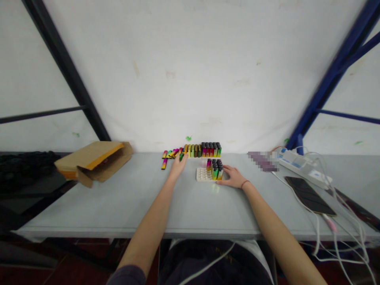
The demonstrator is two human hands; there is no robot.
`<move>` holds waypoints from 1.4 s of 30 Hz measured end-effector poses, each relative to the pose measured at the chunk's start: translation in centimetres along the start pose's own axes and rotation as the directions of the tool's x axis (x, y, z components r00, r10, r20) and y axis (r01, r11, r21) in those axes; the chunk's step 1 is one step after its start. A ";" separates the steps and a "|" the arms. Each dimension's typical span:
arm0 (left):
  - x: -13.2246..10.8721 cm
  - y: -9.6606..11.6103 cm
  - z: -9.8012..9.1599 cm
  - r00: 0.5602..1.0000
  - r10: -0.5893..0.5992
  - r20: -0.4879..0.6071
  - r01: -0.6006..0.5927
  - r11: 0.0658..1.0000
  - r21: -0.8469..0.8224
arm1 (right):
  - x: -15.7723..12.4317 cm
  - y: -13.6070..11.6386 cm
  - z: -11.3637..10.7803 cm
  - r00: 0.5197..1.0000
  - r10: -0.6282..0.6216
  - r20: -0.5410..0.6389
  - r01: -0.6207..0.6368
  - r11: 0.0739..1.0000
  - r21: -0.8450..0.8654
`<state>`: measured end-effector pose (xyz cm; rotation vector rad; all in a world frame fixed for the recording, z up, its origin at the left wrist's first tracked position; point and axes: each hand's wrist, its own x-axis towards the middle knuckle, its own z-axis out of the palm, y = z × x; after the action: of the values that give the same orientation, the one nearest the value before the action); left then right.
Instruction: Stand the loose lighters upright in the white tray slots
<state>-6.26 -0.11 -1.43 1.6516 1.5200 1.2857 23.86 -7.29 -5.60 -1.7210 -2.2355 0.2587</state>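
A white tray point(204, 175) with round holes stands in front of me, and upright lighters point(217, 171) with black tops fill its right part. My right hand point(234, 177) is curled round the tray's right end, thumb along the front and fingers behind. Farther left, my left hand point(178, 163) is closed on a lighter point(181, 156), of which a green bit shows. It is beside a loose heap of colourful lighters point(172, 153); one pink and yellow lighter point(164, 163) lies apart at the heap's front.
Against the wall stand a full block of upright lighters point(211, 149) and a yellow row point(192, 150). An opened cardboard box point(92, 160) lies on the left. To the right are a phone point(310, 195), a power strip point(303, 166) and tangled white cables point(317, 233).
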 end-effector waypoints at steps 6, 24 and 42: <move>-0.8 1.1 -0.4 0.999 -0.013 0.043 0.006 0.989 0.146 | -0.1 -0.1 -0.2 1.000 -0.008 0.009 0.008 1.000 0.006; -1.1 1.6 -0.1 0.999 -0.042 0.028 0.024 0.882 0.471 | -0.2 -0.4 -0.4 1.000 0.005 0.027 -0.005 1.000 0.011; -1.2 1.8 0.2 0.993 -0.039 0.111 -0.022 0.865 0.502 | -0.1 -0.2 -0.3 1.000 0.011 0.028 -0.011 1.000 0.007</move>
<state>-5.24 -1.61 -0.29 1.9907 1.8945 0.7988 23.76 -7.47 -5.27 -1.7368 -2.2428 0.2948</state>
